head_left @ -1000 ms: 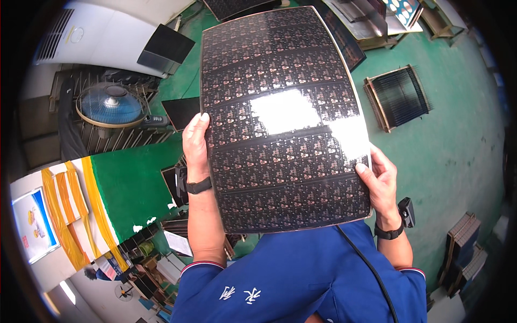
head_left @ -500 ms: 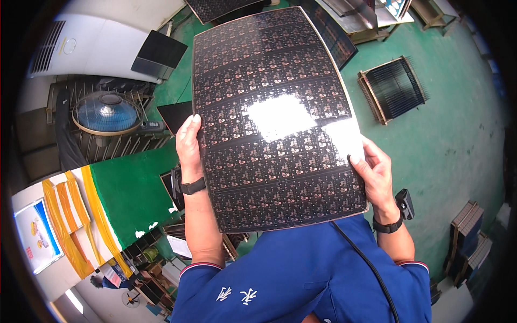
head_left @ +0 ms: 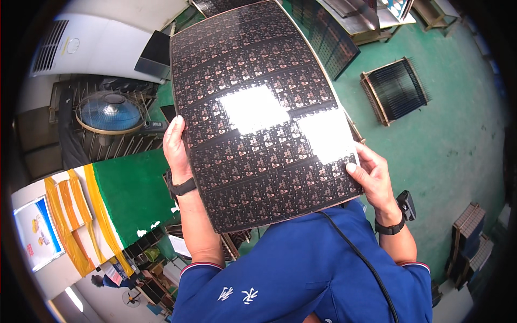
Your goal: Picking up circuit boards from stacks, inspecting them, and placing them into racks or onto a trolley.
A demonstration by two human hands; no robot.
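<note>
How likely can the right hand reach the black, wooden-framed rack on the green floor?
Probably not: the right hand holds the edge of the glossy, black patterned panel, and the rack stands apart on the floor.

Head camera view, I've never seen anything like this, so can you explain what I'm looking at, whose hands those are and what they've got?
There's no machine here: those are a person's own bare hands. The fisheye camera sits on their head looking down, so straight edges look bent, and their blue shirt shows below. The left hand grips one long side of a dark patterned panel; the right hand grips the opposite side, thumb on the glossy face. On the green floor to the right stands a dark rack, and a fan with blue blades is at left.
</note>
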